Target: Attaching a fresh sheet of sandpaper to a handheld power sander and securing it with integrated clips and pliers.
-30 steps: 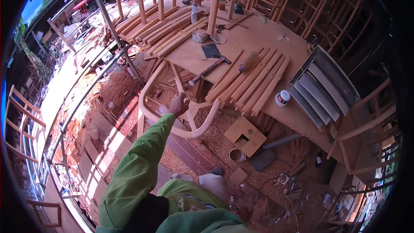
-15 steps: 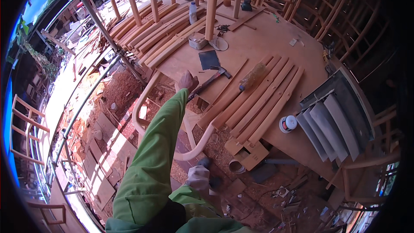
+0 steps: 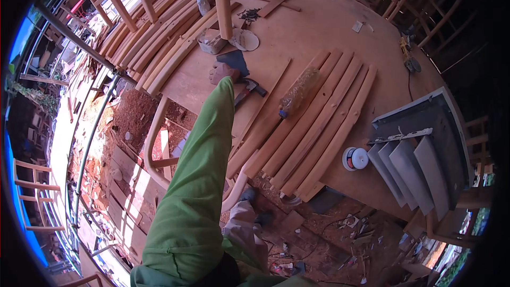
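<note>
One brown wooden tabletop [image 3: 340,26] over a littered brown floor [image 3: 313,231], sunlit at left. Since a second ago, moved the left hand [image 3: 223,73] from over the pale curved wooden frame [image 3: 153,134] to the dark square sheet [image 3: 235,59] on the tabletop; cannot tell whether grasping. Counted: one black-headed hammer [image 3: 256,87], one clear lying bottle [image 3: 300,93], four curved grey slats [image 3: 406,167].

On the tabletop [image 3: 313,26] a stack of bars [image 3: 164,48] lies left, a box [image 3: 211,43] sits between it and a post [image 3: 223,13], and a sheet [image 3: 236,61] lies before the post, by the left hand [image 3: 221,73], with a hammer [image 3: 254,86] just right of the hand; farther right, a bottle [image 3: 300,91] rests on a row of bars [image 3: 323,109], with a tub [image 3: 355,158] right of the row and panels [image 3: 411,169] right of the tub
</note>
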Tool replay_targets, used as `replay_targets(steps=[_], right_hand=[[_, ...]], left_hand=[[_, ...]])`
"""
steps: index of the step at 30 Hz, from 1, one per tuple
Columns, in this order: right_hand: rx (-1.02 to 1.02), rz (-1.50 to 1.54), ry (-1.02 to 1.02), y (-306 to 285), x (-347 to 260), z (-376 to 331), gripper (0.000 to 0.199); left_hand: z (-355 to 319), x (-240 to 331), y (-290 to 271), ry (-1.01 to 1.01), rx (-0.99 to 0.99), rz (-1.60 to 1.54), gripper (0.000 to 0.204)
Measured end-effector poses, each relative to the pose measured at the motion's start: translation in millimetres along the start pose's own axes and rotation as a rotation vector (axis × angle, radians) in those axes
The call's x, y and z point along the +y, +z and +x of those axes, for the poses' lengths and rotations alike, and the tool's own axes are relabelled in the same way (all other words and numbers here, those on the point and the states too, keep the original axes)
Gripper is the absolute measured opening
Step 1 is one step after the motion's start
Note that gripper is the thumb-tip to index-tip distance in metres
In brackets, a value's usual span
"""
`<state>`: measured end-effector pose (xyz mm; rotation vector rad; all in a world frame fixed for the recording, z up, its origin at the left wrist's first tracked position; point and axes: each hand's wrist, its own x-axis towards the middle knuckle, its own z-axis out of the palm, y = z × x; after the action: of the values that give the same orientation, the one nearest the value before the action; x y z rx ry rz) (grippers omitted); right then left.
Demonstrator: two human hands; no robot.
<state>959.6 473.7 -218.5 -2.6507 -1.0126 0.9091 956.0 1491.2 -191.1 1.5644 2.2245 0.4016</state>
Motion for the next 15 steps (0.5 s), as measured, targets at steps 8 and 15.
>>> replay_targets(steps=[8, 15], right_hand=[[-0.07, 0.128, 0.034, -23.0, 2.5, -9.1, 0.043], [-0.225, 0.214, -0.027, -52.0, 29.3, -10.2, 0.04]], left_hand=[[-12.8, -12.1, -51.3, 0.228, 0.043, -0.661, 0.029], [-81.4, -72.8, -276.9, 0.758, 0.736, -0.527, 0.022]])
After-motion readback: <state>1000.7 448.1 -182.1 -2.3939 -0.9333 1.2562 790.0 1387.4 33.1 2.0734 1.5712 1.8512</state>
